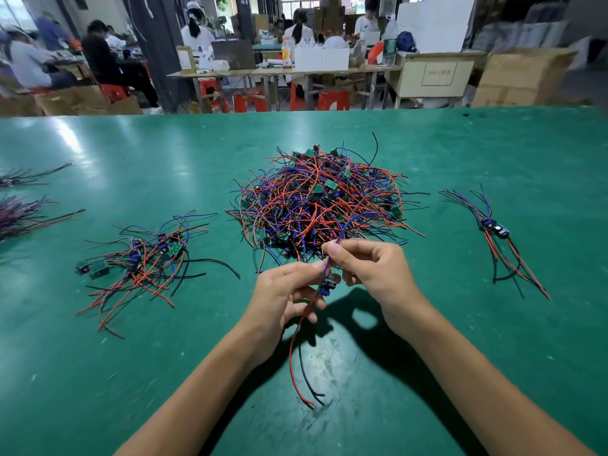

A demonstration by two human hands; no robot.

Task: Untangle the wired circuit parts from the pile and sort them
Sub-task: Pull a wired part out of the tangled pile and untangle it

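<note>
A big tangled pile (320,199) of small circuit boards with red, blue and black wires lies mid-table. Just in front of it, both hands hold one wired circuit part (325,286) above the green table (460,340). My left hand (283,297) grips its red and black wires below the board; their loose ends hang down to the table. My right hand (368,261) pinches the blue wires above the board, and they lead up toward the pile. A loose group of parts (144,258) lies at the left, a neat small bundle (496,232) at the right.
Two more wire bundles (19,205) lie at the far left edge. Beyond the table's far edge stand red stools (332,100), work tables, cardboard boxes (519,77) and several seated people.
</note>
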